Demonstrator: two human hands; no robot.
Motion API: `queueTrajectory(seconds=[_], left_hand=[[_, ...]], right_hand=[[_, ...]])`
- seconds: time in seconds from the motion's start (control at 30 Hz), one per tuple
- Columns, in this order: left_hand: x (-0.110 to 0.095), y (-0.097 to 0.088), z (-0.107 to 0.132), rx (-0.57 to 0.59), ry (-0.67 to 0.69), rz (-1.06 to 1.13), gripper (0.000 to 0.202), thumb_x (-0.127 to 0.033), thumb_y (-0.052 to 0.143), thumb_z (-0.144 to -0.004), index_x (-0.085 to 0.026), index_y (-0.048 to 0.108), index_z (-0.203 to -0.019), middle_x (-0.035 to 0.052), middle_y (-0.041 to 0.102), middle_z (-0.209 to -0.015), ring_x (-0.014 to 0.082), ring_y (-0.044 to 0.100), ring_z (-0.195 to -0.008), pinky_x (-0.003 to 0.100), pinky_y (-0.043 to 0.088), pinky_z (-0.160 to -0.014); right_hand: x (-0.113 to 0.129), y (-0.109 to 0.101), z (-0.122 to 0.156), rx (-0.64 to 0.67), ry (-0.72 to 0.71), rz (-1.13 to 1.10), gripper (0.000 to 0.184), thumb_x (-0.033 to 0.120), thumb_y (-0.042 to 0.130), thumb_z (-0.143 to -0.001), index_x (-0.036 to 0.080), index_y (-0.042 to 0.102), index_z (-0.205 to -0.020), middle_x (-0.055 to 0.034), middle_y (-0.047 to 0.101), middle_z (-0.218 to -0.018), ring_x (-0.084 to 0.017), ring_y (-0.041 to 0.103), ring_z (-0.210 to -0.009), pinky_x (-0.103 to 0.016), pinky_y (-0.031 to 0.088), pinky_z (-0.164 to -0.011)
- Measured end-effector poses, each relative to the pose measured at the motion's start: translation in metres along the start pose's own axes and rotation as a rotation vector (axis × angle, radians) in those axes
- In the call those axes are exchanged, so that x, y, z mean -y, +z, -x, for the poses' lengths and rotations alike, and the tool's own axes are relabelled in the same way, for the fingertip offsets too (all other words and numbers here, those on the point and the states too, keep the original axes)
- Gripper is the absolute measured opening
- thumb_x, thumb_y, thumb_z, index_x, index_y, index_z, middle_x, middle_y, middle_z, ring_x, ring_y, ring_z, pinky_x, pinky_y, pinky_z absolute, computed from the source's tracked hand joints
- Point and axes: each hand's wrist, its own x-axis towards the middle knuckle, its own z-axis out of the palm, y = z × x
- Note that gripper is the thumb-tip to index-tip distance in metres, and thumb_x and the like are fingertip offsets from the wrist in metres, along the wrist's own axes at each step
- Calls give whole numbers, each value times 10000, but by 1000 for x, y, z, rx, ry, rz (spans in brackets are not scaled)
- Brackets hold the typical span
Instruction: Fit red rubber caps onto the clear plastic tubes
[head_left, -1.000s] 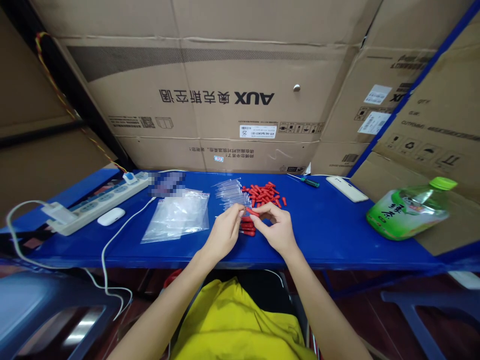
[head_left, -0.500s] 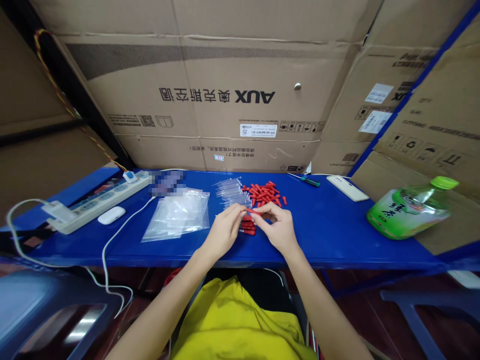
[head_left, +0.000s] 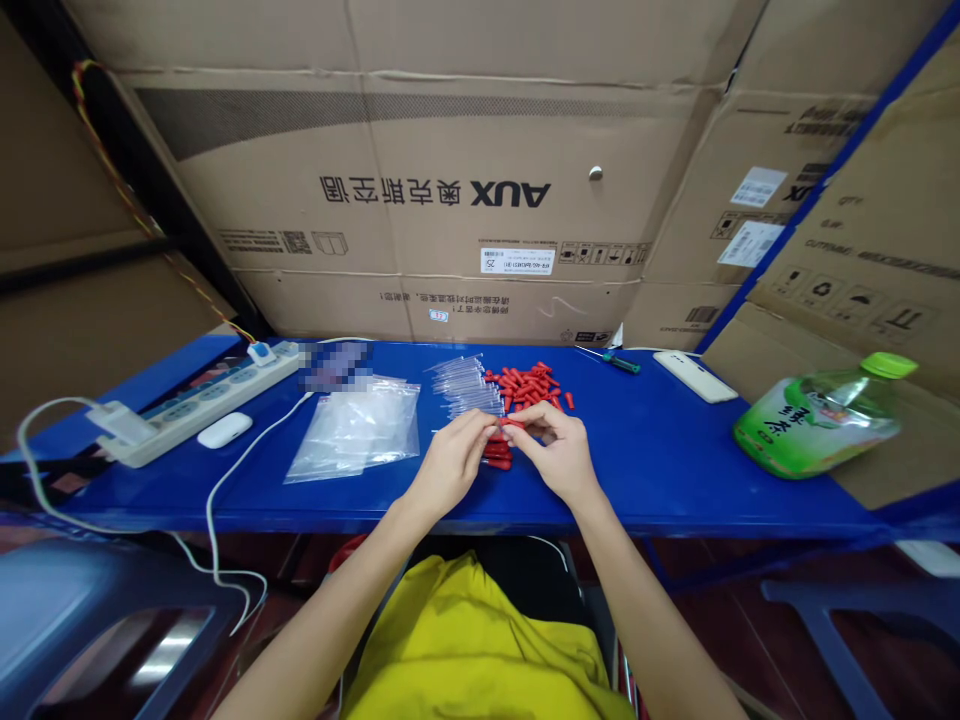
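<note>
My left hand (head_left: 453,458) pinches a thin clear dropper tube; only a short tip shows beyond the knuckles and the rest is hidden by the fingers. Facing it, my right hand (head_left: 556,450) grips a red rubber dropper bulb (head_left: 513,422) between thumb and fingertips. The two sets of fingertips nearly meet, and whether the tube sits inside the bulb I cannot tell. Below them lie several red-ended droppers (head_left: 498,460), partly covered by my left hand. Just beyond the hands are a row of clear tubes (head_left: 463,384) and a heap of loose red bulbs (head_left: 529,384).
Clear plastic bags (head_left: 352,430) lie left on the blue table (head_left: 660,460). Farther left are a power strip (head_left: 217,400), a white earphone case (head_left: 225,430) and a cable. A screwdriver (head_left: 619,363), a white phone (head_left: 694,376) and a green tea bottle (head_left: 814,420) are to the right.
My fingertips have shifted very slightly, and the red bulb in my right hand now lies closer to level. The piles and other things stay where they were.
</note>
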Motion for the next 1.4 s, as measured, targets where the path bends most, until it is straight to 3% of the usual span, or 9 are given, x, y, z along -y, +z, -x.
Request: queueTrajectory(seconds=[0.23, 0.97, 1.4], left_hand=[[2, -1, 0, -11, -11, -49, 246, -238, 400, -1116, -169, 633, -1079, 68, 662, -935, 180, 624, -848, 278, 485, -781], [8, 1, 3, 67, -14, -98, 284, -263, 369, -1124, -168, 635, -1099, 81, 665, -936, 203, 615, -882, 320, 500, -807], [1, -3, -1, 38, -51, 79, 285, -298, 404, -1122, -174, 650, -1048, 74, 698, -937, 185, 656, -863, 284, 500, -806]], right_hand=[[-1, -3, -2, 38, 19, 40, 132, 358, 762, -920, 233, 757, -962, -33, 786, -907, -210, 785, -795, -329, 651, -806], [-1, -5, 0, 51, -14, 129, 107, 337, 754, -922, 234, 761, -952, -26, 792, -880, -206, 781, -768, -324, 642, -781], [0, -1, 2, 19, 15, 85, 200, 434, 756, -927, 235, 755, -950, -51, 806, -884, -237, 806, -792, -346, 669, -769]])
